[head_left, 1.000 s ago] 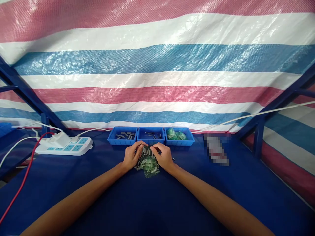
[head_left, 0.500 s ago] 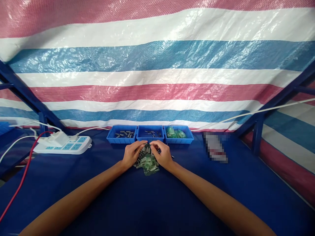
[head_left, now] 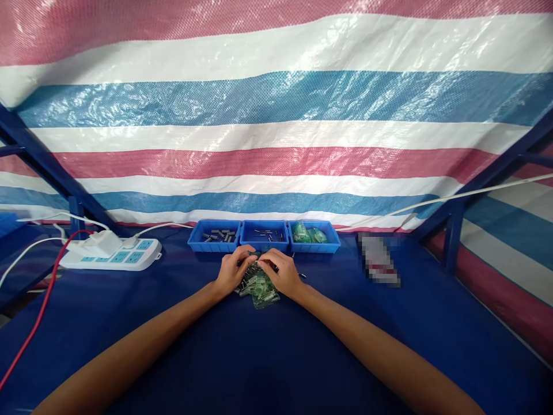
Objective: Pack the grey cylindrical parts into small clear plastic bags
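Observation:
My left hand (head_left: 232, 271) and my right hand (head_left: 283, 273) meet over a small heap of clear green packets with small metal parts (head_left: 260, 287) on the blue table cloth. Both hands have their fingertips pinched together at the top of the heap, touching each other. What they pinch is too small to name. Behind them stand three blue trays: the left tray (head_left: 215, 237) holds dark small parts, the middle tray (head_left: 264, 236) holds thin pins, the right tray (head_left: 314, 237) holds green packets.
A white power strip (head_left: 113, 255) with a plugged adapter and white and red cables lies at the left. A blurred white object (head_left: 379, 259) lies at the right. A striped tarpaulin (head_left: 276, 115) hangs behind, with blue frame bars on both sides.
Both hands have closed in toward each other over the heap, and their fingertips now touch. The view shifted slightly upward.

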Demonstrator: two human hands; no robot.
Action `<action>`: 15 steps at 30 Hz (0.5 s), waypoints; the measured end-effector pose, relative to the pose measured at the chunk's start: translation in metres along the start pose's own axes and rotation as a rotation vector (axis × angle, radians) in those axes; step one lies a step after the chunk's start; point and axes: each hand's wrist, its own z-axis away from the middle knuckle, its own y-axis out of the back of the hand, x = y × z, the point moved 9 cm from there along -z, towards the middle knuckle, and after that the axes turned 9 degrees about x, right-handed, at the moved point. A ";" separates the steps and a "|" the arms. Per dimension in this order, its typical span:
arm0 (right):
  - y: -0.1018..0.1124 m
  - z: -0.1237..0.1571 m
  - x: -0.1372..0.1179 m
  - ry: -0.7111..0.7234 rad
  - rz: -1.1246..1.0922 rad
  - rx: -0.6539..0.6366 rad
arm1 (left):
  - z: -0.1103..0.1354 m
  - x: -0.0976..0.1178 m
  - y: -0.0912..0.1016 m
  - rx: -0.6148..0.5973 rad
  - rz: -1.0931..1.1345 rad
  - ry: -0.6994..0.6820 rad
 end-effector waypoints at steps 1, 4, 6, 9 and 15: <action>0.000 0.000 0.000 0.002 0.006 0.000 | 0.000 0.000 0.000 -0.004 -0.001 0.008; 0.005 0.000 0.000 -0.018 0.037 0.041 | -0.002 0.002 -0.001 -0.030 0.010 0.022; 0.010 -0.001 0.002 -0.041 0.054 0.080 | -0.004 0.005 -0.001 -0.027 0.014 0.011; 0.013 -0.002 0.002 -0.054 0.052 0.105 | -0.006 0.011 0.002 0.008 0.002 -0.030; 0.008 -0.001 0.002 -0.035 0.032 0.064 | -0.007 0.017 0.006 0.040 0.012 -0.072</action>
